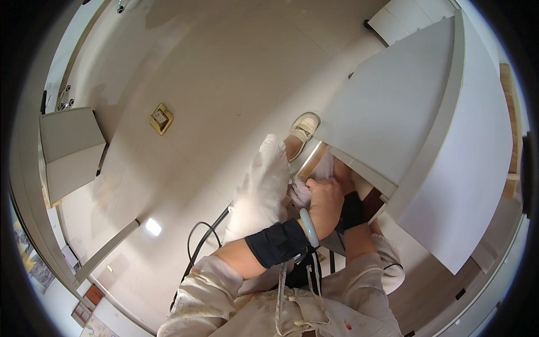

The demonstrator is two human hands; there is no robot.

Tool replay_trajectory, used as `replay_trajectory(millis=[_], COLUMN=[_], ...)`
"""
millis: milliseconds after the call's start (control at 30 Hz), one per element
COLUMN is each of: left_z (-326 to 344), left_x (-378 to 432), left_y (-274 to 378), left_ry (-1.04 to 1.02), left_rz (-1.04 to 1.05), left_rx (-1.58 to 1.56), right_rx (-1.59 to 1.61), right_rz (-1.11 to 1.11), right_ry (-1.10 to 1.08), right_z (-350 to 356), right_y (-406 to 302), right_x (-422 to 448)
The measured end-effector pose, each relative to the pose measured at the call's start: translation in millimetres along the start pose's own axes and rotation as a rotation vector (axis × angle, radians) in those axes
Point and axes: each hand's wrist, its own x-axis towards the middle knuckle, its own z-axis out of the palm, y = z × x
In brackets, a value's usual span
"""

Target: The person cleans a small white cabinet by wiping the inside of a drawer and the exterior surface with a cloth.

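A pale pinkish towelling cloth (300,191) is bunched in my left hand (327,200) at the rim of an open drawer (312,161). More of the cloth spreads inside, against the drawer's wood-toned wall. My right hand (343,172) reaches into the drawer beside the cloth; its fingers are hidden, so its grip cannot be told. Both wrists wear black bands, and a pale green bangle (309,227) circles my left wrist. Something dark red (373,203) shows in the drawer's right corner.
A large grey-white desk or cabinet panel (391,88) rises right of the drawer. My shoe (305,125) is just beyond the drawer. A brass floor socket (161,119) stands raised on the tiles. A black cable (191,240) loops left of my leg. A wheeled cabinet (73,147) stands far left.
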Motion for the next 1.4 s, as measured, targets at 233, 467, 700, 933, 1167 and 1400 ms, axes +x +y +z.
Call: replay_trajectory(millis=[233, 467, 700, 933, 1167, 1400], left_z=[-4.8, 8.9, 78.6, 49.2, 100.6, 48.9], left_x=[-3.4, -17.6, -49.4, -42.8, -44.3, -36.0], left_y=[3.5, 0.9, 26.8, 28.0, 44.1, 31.3], left_ry=[0.087, 0.030, 0.167, 0.173, -0.151, 0.024], left_rz=[-0.028, 0.262, 0.640, 0.524, 0.569, 0.699], left_rx=[0.109, 0.056, -0.074, 0.176, -0.204, -0.256], right_rx=[0.128, 0.015, 0.239, -0.483, -0.471, -0.238], right_rz=[0.090, 0.114, 0.264, -0.467, -0.686, -0.374], right_ry=[0.012, -0.055, -0.176, -0.203, -0.579, -0.484], right_z=[-2.3, 7.8, 19.5, 15.6, 29.7, 8.3], right_y=[11.6, 9.8, -21.5, -38.0, 7.8, -7.7], right_x=[12.5, -102.9, -132.9, -79.3, -145.0, -97.5])
